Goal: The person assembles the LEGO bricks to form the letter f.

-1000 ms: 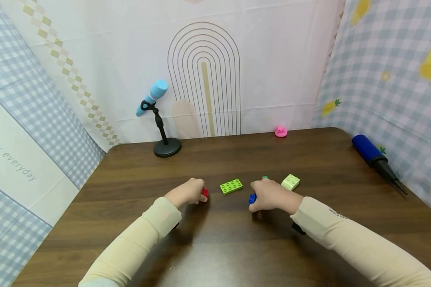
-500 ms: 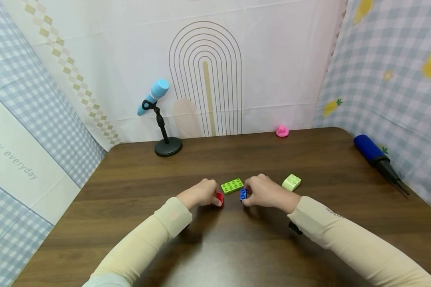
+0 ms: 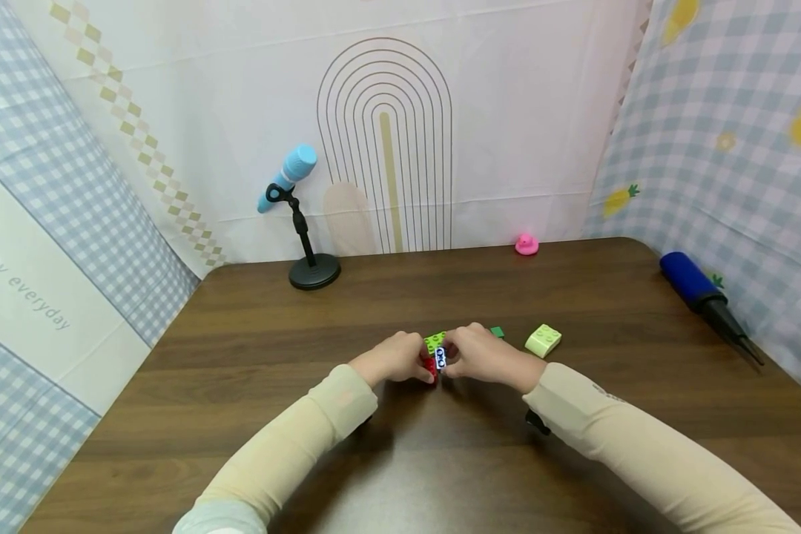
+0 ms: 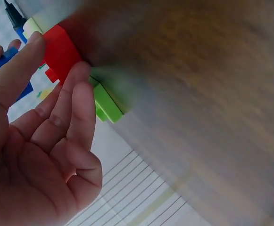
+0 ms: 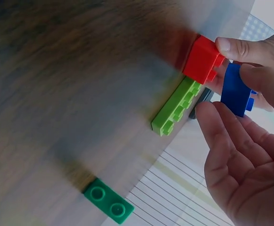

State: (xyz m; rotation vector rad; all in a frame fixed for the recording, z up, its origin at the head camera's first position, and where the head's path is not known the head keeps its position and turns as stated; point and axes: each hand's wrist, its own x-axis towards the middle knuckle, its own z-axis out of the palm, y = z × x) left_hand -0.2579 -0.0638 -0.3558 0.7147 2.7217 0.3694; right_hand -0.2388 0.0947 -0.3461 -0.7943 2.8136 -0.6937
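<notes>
My left hand (image 3: 397,358) pinches a red toy building brick (image 4: 62,52) between thumb and fingertips, low at the wooden table. Between the thumb and fingers of my right hand (image 3: 487,357) is a blue building brick (image 5: 236,89), held off the table. In the right wrist view a gap separates the blue brick from the red one, on the red brick's stud side. A lime green brick (image 5: 174,108) lies just behind the red brick, studs up; whether they touch is unclear. Beyond my right hand a dark green brick (image 5: 108,200) lies on the table.
A pale yellow-green brick (image 3: 544,340) lies right of my right hand. Along the table's (image 3: 400,460) back stand a blue toy microphone (image 3: 290,170) on a black stand (image 3: 314,272) and a pink duck (image 3: 526,245). A blue hand pump (image 3: 694,285) lies at the right edge.
Both hands have come together: the left moved right with the red brick, the right moved left with the blue brick. The dark green brick now shows behind the right hand.
</notes>
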